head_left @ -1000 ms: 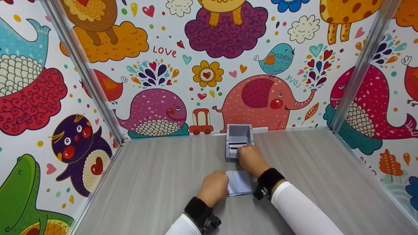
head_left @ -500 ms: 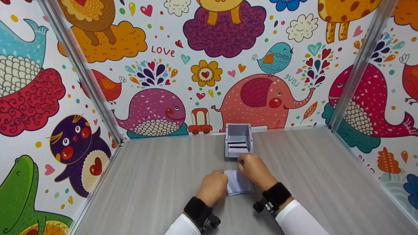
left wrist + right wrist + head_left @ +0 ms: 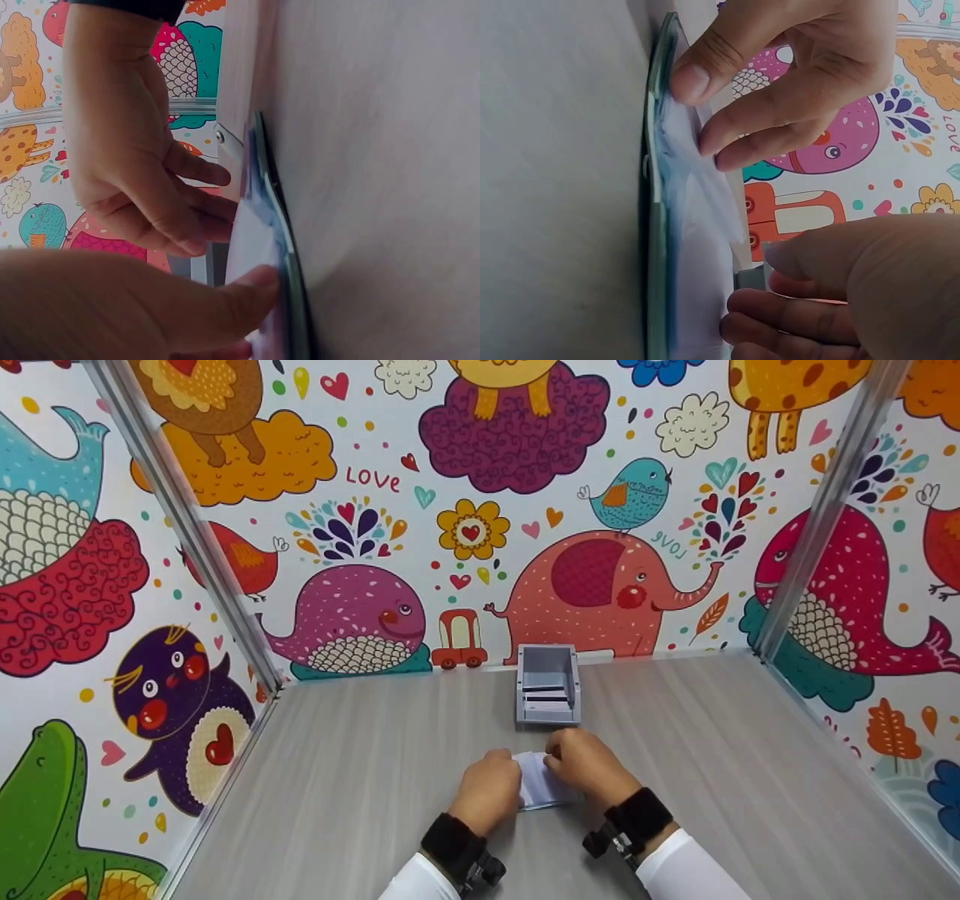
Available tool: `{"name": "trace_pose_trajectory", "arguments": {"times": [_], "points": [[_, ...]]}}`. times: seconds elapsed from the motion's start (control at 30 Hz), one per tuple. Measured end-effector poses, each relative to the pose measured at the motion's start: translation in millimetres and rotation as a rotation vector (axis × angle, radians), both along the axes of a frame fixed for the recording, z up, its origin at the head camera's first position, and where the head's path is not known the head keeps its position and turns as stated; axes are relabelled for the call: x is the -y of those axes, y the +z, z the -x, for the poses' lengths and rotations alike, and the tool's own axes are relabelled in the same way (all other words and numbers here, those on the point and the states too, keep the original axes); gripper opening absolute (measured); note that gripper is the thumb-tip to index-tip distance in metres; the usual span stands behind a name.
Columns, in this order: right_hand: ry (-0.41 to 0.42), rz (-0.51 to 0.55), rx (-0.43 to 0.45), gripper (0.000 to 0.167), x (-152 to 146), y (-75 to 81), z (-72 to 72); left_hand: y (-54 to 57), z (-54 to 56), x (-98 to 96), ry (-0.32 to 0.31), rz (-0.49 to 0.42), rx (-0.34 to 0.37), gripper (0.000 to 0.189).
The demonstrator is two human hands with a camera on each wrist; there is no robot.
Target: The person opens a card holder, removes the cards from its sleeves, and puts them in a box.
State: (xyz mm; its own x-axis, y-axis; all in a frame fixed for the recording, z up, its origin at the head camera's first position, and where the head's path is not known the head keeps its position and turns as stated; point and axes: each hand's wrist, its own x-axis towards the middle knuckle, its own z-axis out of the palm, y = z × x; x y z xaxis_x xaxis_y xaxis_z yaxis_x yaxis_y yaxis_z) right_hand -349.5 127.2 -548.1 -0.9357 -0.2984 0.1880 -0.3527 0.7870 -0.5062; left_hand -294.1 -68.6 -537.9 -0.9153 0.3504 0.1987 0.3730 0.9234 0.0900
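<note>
Work is shifting from box (image 3: 547, 668) beyond right grip (image 3: 590, 763) to booklet (image 3: 537, 786) alongside; right hanging loosely curled, seemingly empty; left grip (image 3: 487, 789) pinching booklet.

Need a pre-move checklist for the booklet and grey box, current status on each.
1. Booklet open on the table: ok.
2. Left hand on the booklet: ok, at its left side, thumb touching it.
3. Sheet lying flat: not ok, the right wrist view shows it bowed up.
4. Right hand clear of the grey box: ok, it is over the booklet's right side.
5. White pieces inside the box: ok.
6. Anything pinched in the right hand: cannot tell.
</note>
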Motion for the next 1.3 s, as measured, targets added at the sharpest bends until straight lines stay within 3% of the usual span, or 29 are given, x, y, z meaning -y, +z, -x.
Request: {"name": "trace_pose_trajectory", "arguments": {"times": [0.23, 0.47, 0.6, 0.73, 0.97, 1.1, 1.2, 1.3], "points": [[0.017, -0.022, -0.022, 0.006, -1, -2.9, -3.0, 0.1, 0.3, 0.9, -0.008, 0.022, -0.014, 0.032], [-0.015, -0.04, 0.01, 0.003, -1, -4.6, -0.8, 0.1, 0.9, 2.5, -0.043, 0.087, -0.085, 0.003], [-0.022, -0.038, 0.046, 0.006, -1, -4.5, 0.1, -3.4, 3.1, 3.6, -0.055, 0.08, -0.11, 0.008], [-0.03, -0.036, 0.063, 0.006, -1, -4.1, -0.2, -5.5, 6.0, 3.8, -0.051, 0.045, -0.09, 0.01], [-0.017, -0.022, 0.037, 0.003, -3, -3.9, -2.2, -5.9, 6.6, 4.2, -0.074, -0.012, -0.113, 0.016], [0.004, -0.008, 0.01, 0.004, -5, -3.2, -3.3, -15.8, 11.8, 6.8, -0.099, -0.054, -0.152, 0.02], [0.013, -0.002, 0.01, 0.004, -6, -3.0, -3.3, -43.5, 28.8, 10.0, -0.128, -0.075, -0.212, 0.021], [0.03, -0.002, 0.015, 0.004, -7, -1.9, -3.5, -62.1, 41.2, 11.3, -0.129, -0.074, -0.211, 0.018]]}}
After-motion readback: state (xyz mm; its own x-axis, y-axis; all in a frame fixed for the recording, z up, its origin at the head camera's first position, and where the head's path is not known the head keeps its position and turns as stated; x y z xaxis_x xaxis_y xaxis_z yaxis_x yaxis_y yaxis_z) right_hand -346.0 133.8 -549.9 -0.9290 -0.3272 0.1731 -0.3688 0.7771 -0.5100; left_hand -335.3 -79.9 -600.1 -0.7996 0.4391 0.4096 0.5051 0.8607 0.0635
